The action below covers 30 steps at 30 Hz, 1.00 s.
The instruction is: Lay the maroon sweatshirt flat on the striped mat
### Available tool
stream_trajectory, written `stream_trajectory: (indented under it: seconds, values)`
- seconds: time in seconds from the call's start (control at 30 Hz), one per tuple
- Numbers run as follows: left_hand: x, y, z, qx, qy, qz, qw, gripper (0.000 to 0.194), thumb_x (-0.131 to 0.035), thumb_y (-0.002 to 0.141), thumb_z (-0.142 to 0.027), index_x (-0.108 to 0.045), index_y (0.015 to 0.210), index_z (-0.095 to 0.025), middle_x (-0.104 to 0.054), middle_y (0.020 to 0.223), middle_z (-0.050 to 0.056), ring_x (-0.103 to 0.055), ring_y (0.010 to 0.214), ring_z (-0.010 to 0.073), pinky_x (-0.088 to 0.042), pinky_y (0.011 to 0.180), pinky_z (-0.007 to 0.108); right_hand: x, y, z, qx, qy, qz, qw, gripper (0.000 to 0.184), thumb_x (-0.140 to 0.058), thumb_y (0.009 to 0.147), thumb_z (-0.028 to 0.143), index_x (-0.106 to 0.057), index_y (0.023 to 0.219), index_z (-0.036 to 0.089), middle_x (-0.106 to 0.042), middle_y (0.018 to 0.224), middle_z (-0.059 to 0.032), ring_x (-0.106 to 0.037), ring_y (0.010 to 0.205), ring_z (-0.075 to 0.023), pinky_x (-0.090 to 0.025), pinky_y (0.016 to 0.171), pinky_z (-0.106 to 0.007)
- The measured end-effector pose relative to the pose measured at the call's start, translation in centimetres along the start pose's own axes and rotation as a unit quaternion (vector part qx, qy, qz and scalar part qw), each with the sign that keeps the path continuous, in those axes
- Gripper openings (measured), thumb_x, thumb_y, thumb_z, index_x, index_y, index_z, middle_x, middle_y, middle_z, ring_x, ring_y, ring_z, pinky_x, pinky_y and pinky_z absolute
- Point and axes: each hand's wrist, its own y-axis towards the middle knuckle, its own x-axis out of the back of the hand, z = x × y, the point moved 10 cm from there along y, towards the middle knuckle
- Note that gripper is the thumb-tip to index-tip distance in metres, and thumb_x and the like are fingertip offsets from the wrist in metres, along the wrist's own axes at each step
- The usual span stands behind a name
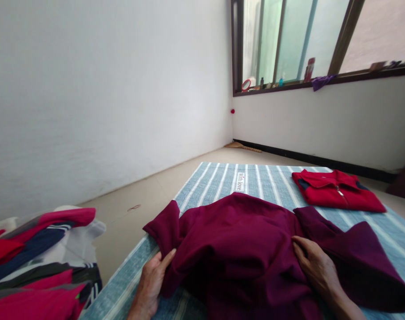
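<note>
Seen from my end: maroon garment (245,240) lies mid-view on striped blue cloth (205,189), nearest part cut off by the frame. Bare stripes run beyond it to the far edge; folded red jacket (345,193) takes the far right. Left-side sleeve (165,224) crosses the cloth's left edge as I see it; floor (122,226) past that, clothes pile (39,266) lower left. Visible spread is longest left to right; that sleeve points out left, right-side sleeve (365,262) slants right and nearer. Left hand (153,273) pinches the garment's left side; right hand (317,264) touches its right side, can't tell if gripping.
</note>
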Motion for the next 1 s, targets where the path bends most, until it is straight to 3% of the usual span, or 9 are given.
stream_trajectory:
  seconds: [1.0]
  values:
    - [0.20,0.39,0.43,0.011,0.010,-0.005,1.000,0.018,-0.062,0.079,-0.023,-0.061,0.096,-0.018,-0.072,0.074,-0.001,-0.069,0.071,0.0182,-0.054,0.067,0.026,-0.29,0.05,-0.26,-0.015,0.006,0.017,1.000,0.040,-0.040,0.084,0.044,-0.064,0.100,0.017,-0.067,0.102,-0.0105,-0.062,0.093,-0.0228,-0.047,0.087,-0.037]
